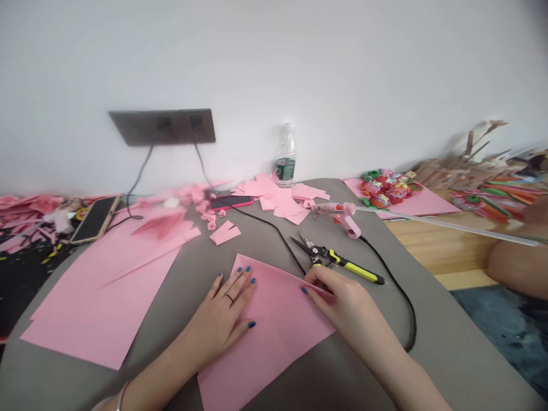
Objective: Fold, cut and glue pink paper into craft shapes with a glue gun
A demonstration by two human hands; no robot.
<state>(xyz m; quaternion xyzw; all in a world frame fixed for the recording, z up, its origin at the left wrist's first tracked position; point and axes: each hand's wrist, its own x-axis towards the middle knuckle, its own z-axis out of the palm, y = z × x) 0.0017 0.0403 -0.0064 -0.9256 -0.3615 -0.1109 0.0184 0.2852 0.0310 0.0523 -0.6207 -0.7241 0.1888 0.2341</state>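
A pink sheet of paper point(274, 337) lies on the grey table in front of me, its far edge folded over. My left hand point(231, 308) rests on the sheet's left side with the fingers stretched out. At the right end of the fold, my right hand point(334, 291) pinches the paper edge between thumb and fingers. Just beyond that hand are yellow-and-black pruning shears point(351, 267) with their blades apart. Further back lies a pink glue gun point(342, 216) with a long clear glue stick point(445, 224) in its rear.
More pink sheets point(107, 308) cover the table's left side, near a phone point(95, 220). Cut pink pieces point(278, 200) surround a plastic bottle point(285, 157) by the wall. Colourful flowers point(387, 188) lie at the right. Black cables run from a wall socket point(165, 127). Another person's arm point(518, 265) shows far right.
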